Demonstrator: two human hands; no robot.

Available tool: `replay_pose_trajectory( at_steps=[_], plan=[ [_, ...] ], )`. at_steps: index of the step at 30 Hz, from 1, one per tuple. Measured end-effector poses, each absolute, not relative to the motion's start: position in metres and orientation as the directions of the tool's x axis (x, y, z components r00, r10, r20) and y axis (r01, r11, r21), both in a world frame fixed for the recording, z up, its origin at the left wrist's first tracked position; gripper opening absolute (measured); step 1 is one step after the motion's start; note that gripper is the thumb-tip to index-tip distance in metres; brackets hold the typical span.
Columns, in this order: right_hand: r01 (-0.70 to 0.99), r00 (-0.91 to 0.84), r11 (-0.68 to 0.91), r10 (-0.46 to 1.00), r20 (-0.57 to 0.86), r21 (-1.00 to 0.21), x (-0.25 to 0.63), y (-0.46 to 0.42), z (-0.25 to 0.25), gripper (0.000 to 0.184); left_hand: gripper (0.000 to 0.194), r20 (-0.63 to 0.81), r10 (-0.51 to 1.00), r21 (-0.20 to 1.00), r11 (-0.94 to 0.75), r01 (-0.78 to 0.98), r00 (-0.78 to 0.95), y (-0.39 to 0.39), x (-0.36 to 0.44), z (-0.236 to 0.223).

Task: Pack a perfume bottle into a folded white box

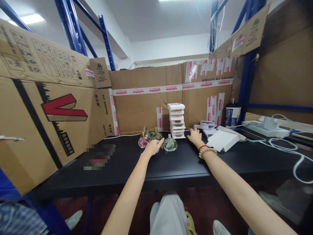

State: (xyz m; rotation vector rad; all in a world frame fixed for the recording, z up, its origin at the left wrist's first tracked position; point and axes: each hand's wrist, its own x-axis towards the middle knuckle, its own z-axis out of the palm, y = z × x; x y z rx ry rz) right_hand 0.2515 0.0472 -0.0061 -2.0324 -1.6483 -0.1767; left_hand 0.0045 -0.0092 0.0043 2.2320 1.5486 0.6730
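Gray trousers [168, 215] fill the foreground below a black tabletop [171, 166], where a worker's left grip [154, 147], its opening unclear, is just left of a rounded clear-glass bottle [170, 144]. Gold-topped bottles [144, 142] cluster beyond it. Loosely spread, the right grip [195, 135] sits between stacked white cartons [177, 121] and folded white card [223, 140].

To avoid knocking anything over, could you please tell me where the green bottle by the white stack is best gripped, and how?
Probably by the sides of its rounded body, from the near side: the green bottle stands upright, its neck is narrow, and the white stack rises behind.
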Motion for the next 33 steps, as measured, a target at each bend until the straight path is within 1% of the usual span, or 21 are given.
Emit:
replay_pose_trajectory(
  at_steps=[4, 6, 8, 11, 12, 14, 17, 18, 19, 20, 21, 22, 23, 26, 28, 33],
  plan=[
    [0.888, 0.31, -0.117, 0.866, 0.393, -0.444, 0.254, 0.049, -0.008, 0.032, 0.068, 0.195, 0.934, 0.537, -0.357, 0.764, 0.299, -0.007, 0.003, 0.002],
    [0.838, 0.368, -0.1, 0.83, 0.419, -0.537, 0.253, 0.05, -0.006, 0.03, 0.069, 0.195, 0.934, 0.536, -0.358, 0.765, 0.3, -0.006, 0.003, 0.001],
    [0.768, 0.45, -0.063, 0.761, 0.468, -0.637, 0.251, 0.049, 0.0, 0.028, 0.069, 0.195, 0.934, 0.533, -0.357, 0.767, 0.3, -0.006, 0.002, 0.001],
    [0.638, 0.593, 0.063, 0.596, 0.541, -0.768, 0.243, 0.043, 0.015, 0.031, 0.069, 0.196, 0.934, 0.533, -0.357, 0.768, 0.298, -0.006, 0.003, 0.002],
    [0.6, 0.624, 0.127, 0.544, 0.561, -0.79, 0.24, 0.04, 0.021, 0.032, 0.069, 0.197, 0.934, 0.533, -0.357, 0.767, 0.298, -0.006, 0.003, 0.002],
    [0.553, 0.639, 0.258, 0.48, 0.601, -0.793, 0.232, 0.034, 0.032, 0.032, 0.069, 0.196, 0.934, 0.536, -0.356, 0.766, 0.297, -0.007, 0.003, 0.002],
    [0.545, 0.556, 0.453, 0.436, 0.708, -0.706, 0.22, 0.024, 0.039, 0.033, 0.069, 0.195, 0.935, 0.538, -0.353, 0.765, 0.295, -0.007, 0.004, 0.002],
    [0.53, 0.471, 0.555, 0.436, 0.767, -0.641, 0.215, 0.022, 0.038, 0.034, 0.069, 0.195, 0.935, 0.538, -0.353, 0.765, 0.295, -0.006, 0.003, 0.002],
    [0.509, 0.382, 0.613, 0.468, 0.797, -0.604, 0.209, 0.02, 0.036, 0.035, 0.069, 0.196, 0.935, 0.54, -0.355, 0.763, 0.296, -0.006, 0.003, 0.002],
    [0.461, 0.265, 0.662, 0.533, 0.804, -0.591, 0.204, 0.02, 0.034, 0.036, 0.069, 0.198, 0.934, 0.541, -0.358, 0.762, 0.298, -0.006, 0.003, 0.002],
    [0.391, 0.157, 0.698, 0.592, 0.791, -0.6, 0.198, 0.02, 0.031, 0.035, 0.069, 0.2, 0.933, 0.542, -0.36, 0.759, 0.3, -0.005, 0.003, 0.001],
    [0.349, 0.085, 0.708, 0.628, 0.773, -0.614, 0.192, 0.02, 0.028, 0.035, 0.069, 0.202, 0.932, 0.542, -0.363, 0.758, 0.302, -0.005, 0.002, 0.001],
    [0.312, 0.052, 0.703, 0.658, 0.751, -0.639, 0.187, 0.021, 0.025, 0.036, 0.069, 0.203, 0.931, 0.542, -0.364, 0.757, 0.303, -0.005, 0.002, 0.001],
    [0.19, -0.037, 0.653, 0.751, 0.659, -0.733, 0.177, 0.023, 0.02, 0.049, 0.071, 0.205, 0.93, 0.535, -0.367, 0.761, 0.305, -0.004, 0.002, 0.0],
    [0.124, -0.086, 0.61, 0.792, 0.604, -0.782, 0.175, 0.022, 0.02, 0.054, 0.071, 0.205, 0.929, 0.53, -0.37, 0.763, 0.308, -0.003, 0.002, 0.0],
    [0.073, -0.142, 0.496, 0.864, 0.484, -0.865, 0.18, 0.02, 0.023, 0.052, 0.071, 0.204, 0.929, 0.531, -0.37, 0.762, 0.309, -0.003, 0.002, 0.0]
  ],
)
